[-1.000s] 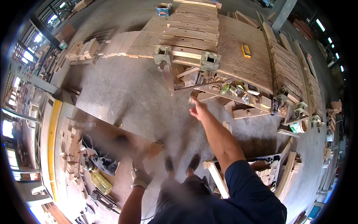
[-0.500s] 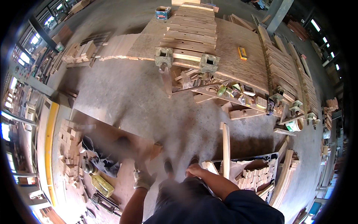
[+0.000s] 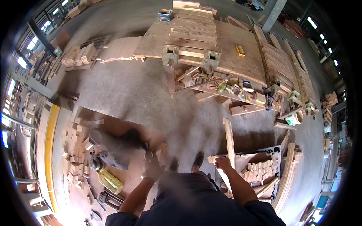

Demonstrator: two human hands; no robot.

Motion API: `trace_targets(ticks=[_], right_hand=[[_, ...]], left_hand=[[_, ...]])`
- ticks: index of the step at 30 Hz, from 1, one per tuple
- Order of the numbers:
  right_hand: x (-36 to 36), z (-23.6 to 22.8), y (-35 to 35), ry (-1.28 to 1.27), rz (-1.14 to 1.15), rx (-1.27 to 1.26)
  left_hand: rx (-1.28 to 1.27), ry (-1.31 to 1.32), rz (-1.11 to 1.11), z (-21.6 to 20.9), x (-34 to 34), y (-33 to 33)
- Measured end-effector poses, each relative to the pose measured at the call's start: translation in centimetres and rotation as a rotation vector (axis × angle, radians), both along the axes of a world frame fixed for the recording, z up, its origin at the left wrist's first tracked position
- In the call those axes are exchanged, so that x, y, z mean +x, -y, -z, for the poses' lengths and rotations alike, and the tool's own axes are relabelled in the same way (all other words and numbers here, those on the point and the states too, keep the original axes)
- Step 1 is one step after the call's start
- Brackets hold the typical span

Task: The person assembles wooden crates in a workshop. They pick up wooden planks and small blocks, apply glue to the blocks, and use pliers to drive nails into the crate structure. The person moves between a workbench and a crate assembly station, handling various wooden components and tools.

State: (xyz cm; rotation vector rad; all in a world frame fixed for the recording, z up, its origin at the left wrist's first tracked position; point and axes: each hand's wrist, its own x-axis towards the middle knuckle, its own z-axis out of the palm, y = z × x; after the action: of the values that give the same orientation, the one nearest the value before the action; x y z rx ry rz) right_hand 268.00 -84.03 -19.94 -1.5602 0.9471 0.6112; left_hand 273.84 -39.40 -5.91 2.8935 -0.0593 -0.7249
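My left hand point(image 3: 152, 168), in a pale work glove, is over the near right side of a low brown bench point(image 3: 130, 180). It is blurred, but its fingers reach forward with the thumb apart, and I see nothing in its grasp. Close by on the bench lie a dark cloth or bag point(image 3: 113, 160) and a yellowish plastic bottle point(image 3: 110, 182). My bare right hand point(image 3: 223, 163) has its fingers curled over the far end of a pale wooden board point(image 3: 224, 178). That board leans at a container point(image 3: 277, 158) of short wood blocks point(image 3: 260, 171), beside a longer upright wooden strip point(image 3: 229, 141).
Stacked wood blocks point(image 3: 73, 156) line the bench's left side, near a clamp-like metal tool point(image 3: 109, 201). Ahead stands a large worktable point(image 3: 241, 67) with rows of slats point(image 3: 194, 35) and a yellow box point(image 3: 240, 51). Long boards point(image 3: 286, 173) lie at right.
My right hand has moved from near my body out to the right, onto the end of the board. My left hand has shifted slightly forward and right. The view has moved a little.
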Motion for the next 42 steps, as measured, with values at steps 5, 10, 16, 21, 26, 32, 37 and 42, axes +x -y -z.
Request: trace_targets(ticks=[5, 10, 16, 21, 26, 32, 37, 42], right_hand=[[-12.1, 0.1, -1.6, -0.165, 0.183, -0.021], [-23.8, -1.4, -5.1, -0.324, -0.292, -0.397], [-32.1, 0.0, -9.7, -0.281, 0.276, -0.245], [-34.6, -0.9, -13.2, -0.086, 0.641, -0.145], [-39.5, -4.1, -17.2, 0.015, 0.918, -0.007], [-57.8, 6.1, -22.5, -0.084, 0.761, -0.059], [-68.6, 1.1, -29.0, -0.164, 1.540, 0.060], [-74.6, -0.2, -36.9, -0.170, 1.852, 0.053]], left_hand=[[-0.015, 0.035, 0.165, 0.9, 0.0, -1.8], [-0.220, 0.133, 0.203, 1.1, -0.1, -3.4], [-0.190, 0.210, 0.560, 2.7, -0.6, -0.3], [-0.243, -0.120, 0.860, -1.3, -4.6, 8.1], [-0.201, -0.199, 1.122, -1.2, -10.4, 13.3], [-0.184, -0.380, 0.919, 3.4, -17.7, 13.9], [0.098, -0.505, 1.136, 14.1, -16.7, 7.5], [0.505, -0.181, 2.036, 18.5, -15.5, 7.6]])
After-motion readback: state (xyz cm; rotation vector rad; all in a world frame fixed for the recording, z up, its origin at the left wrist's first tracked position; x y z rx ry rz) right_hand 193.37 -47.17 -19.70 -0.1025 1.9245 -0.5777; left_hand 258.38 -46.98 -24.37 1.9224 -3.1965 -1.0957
